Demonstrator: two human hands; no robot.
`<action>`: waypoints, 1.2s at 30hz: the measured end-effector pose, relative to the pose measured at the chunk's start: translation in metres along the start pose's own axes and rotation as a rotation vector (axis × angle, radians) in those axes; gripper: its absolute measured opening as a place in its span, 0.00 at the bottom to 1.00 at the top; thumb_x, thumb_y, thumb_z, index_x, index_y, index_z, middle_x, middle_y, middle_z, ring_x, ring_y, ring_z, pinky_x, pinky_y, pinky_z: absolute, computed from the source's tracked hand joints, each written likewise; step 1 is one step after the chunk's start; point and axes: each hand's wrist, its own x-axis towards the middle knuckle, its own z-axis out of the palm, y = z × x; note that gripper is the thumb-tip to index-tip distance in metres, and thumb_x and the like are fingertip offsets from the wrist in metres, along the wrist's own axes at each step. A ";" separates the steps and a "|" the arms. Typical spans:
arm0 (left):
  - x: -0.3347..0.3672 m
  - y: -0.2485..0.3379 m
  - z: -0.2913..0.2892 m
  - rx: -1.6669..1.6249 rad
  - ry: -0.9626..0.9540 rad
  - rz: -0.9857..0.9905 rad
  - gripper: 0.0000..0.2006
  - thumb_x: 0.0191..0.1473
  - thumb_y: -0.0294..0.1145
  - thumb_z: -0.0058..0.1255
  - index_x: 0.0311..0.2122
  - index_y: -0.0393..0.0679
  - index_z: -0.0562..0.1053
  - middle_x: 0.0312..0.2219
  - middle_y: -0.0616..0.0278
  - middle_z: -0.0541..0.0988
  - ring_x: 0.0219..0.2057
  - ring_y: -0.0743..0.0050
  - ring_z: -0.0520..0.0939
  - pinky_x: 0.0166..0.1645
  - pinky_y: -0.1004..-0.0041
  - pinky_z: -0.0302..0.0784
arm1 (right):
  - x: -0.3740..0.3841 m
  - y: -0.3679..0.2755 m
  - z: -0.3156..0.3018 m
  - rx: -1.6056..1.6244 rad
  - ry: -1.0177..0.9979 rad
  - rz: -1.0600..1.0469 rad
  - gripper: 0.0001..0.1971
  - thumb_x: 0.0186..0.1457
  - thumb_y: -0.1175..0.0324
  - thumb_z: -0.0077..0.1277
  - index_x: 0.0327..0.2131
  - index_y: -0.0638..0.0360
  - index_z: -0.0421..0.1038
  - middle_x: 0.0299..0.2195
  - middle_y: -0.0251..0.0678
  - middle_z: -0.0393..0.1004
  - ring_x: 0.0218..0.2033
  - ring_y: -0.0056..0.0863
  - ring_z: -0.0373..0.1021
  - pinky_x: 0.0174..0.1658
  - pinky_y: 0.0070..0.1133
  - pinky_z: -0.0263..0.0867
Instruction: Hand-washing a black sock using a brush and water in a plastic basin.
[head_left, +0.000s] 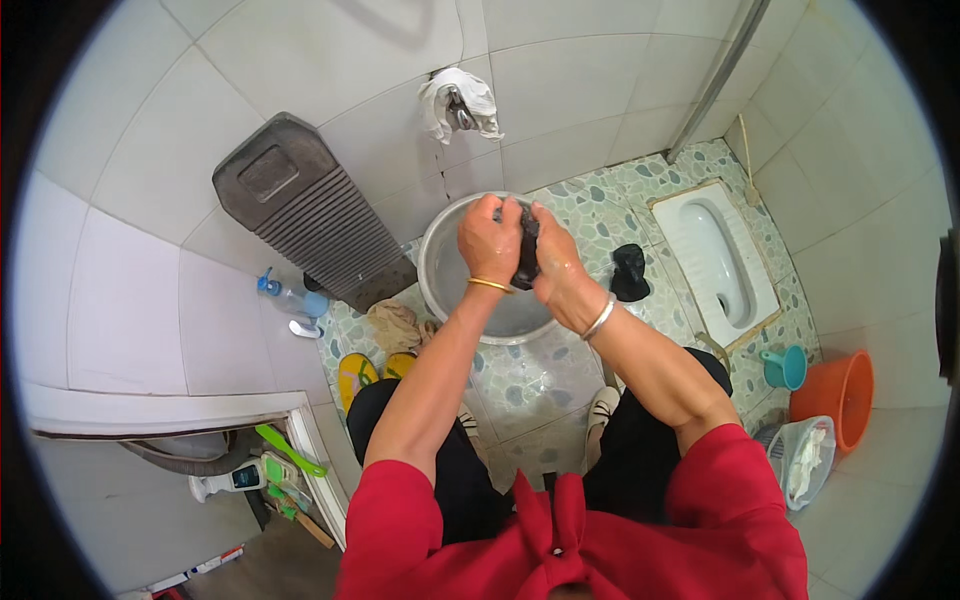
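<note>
Over a round metal basin on the floor, both my hands are closed on a dark, wet-looking cloth. My left hand, with a gold bangle at the wrist, grips one side of it. From the other side my right hand, wearing a silver bangle, presses in. Much of the cloth is hidden by my fingers, so its exact kind cannot be told. To the right of the basin, a second black cloth lies bunched on the tiles.
A dark ridged washboard leans against the wall at left. A tap wrapped in white cloth juts out above the basin. Beige cloth and yellow slippers lie left. At right are a squat toilet, teal dipper and orange bucket.
</note>
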 end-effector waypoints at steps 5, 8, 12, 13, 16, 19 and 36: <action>-0.047 0.079 0.008 -0.210 -0.163 0.300 0.12 0.44 0.34 0.49 0.18 0.38 0.65 0.14 0.53 0.65 0.18 0.54 0.68 0.24 0.66 0.62 | 0.053 -0.006 -0.071 0.179 -0.366 0.134 0.15 0.56 0.53 0.36 0.30 0.53 0.63 0.26 0.30 0.66 0.27 0.24 0.64 0.33 0.23 0.63; -0.017 -0.001 0.006 -0.080 -0.102 0.133 0.12 0.43 0.36 0.50 0.19 0.39 0.65 0.18 0.50 0.68 0.19 0.54 0.68 0.25 0.64 0.62 | 0.019 0.009 -0.015 0.014 0.076 0.009 0.14 0.55 0.55 0.37 0.30 0.55 0.65 0.25 0.31 0.68 0.28 0.24 0.66 0.34 0.23 0.64; 0.002 -0.032 0.014 -0.126 -0.133 -0.187 0.15 0.44 0.41 0.52 0.22 0.39 0.67 0.18 0.55 0.71 0.17 0.62 0.69 0.26 0.63 0.64 | 0.027 -0.002 -0.026 -0.022 -0.080 0.077 0.14 0.55 0.55 0.40 0.30 0.57 0.66 0.25 0.33 0.70 0.24 0.26 0.67 0.30 0.23 0.66; 0.003 -0.043 0.017 -0.133 -0.140 -0.180 0.15 0.44 0.41 0.52 0.22 0.39 0.67 0.18 0.55 0.71 0.17 0.62 0.69 0.26 0.63 0.64 | 0.040 -0.007 -0.033 -0.019 -0.074 0.066 0.14 0.55 0.55 0.40 0.30 0.57 0.66 0.25 0.33 0.70 0.24 0.26 0.67 0.30 0.23 0.66; -0.001 -0.051 0.020 -0.714 -0.236 -0.622 0.17 0.43 0.43 0.56 0.23 0.39 0.68 0.19 0.68 0.70 0.20 0.80 0.69 0.25 0.76 0.67 | 0.083 -0.045 -0.077 -0.395 -0.089 0.098 0.11 0.52 0.58 0.46 0.31 0.54 0.65 0.23 0.28 0.66 0.27 0.21 0.64 0.32 0.24 0.64; -0.003 -0.059 0.015 -0.632 -0.323 -0.593 0.14 0.43 0.40 0.57 0.23 0.40 0.68 0.19 0.66 0.71 0.19 0.82 0.70 0.24 0.78 0.67 | 0.111 -0.074 -0.123 -0.830 0.036 -0.038 0.12 0.49 0.60 0.49 0.33 0.54 0.63 0.27 0.28 0.65 0.29 0.18 0.62 0.35 0.24 0.62; -0.017 -0.082 0.029 -0.237 -0.266 -0.579 0.17 0.43 0.27 0.54 0.40 0.41 0.65 0.34 0.59 0.69 0.36 0.76 0.70 0.43 0.77 0.66 | 0.175 0.046 -0.367 -1.568 0.335 -0.222 0.34 0.34 0.62 0.59 0.44 0.66 0.56 0.36 0.58 0.66 0.40 0.50 0.65 0.44 0.32 0.62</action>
